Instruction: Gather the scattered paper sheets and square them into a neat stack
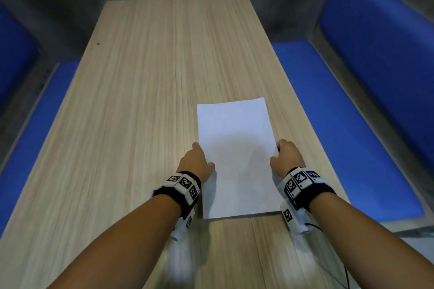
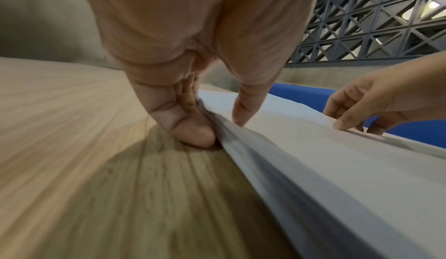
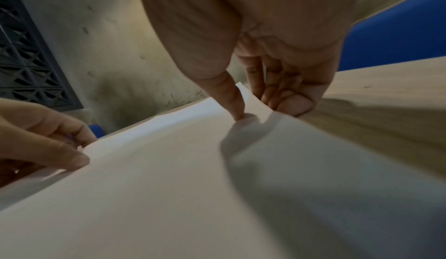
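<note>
Smooth white rectangular paper stack (image 1: 236,157) lying flat on pale wood-grain table (image 1: 131,105), near right edge. Left hand (image 1: 196,162) pinching left long edge, thumb on top, fingers curled under. Right hand (image 1: 285,156) pinching right edge likewise, lifting it slightly.

No readable text; the wristbands (image 1: 185,183) carry only black-and-white coded squares.

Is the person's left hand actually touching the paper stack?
Touching. The left wrist view shows the left hand with fingers against the paper stack's edge and thumb on top.
</note>
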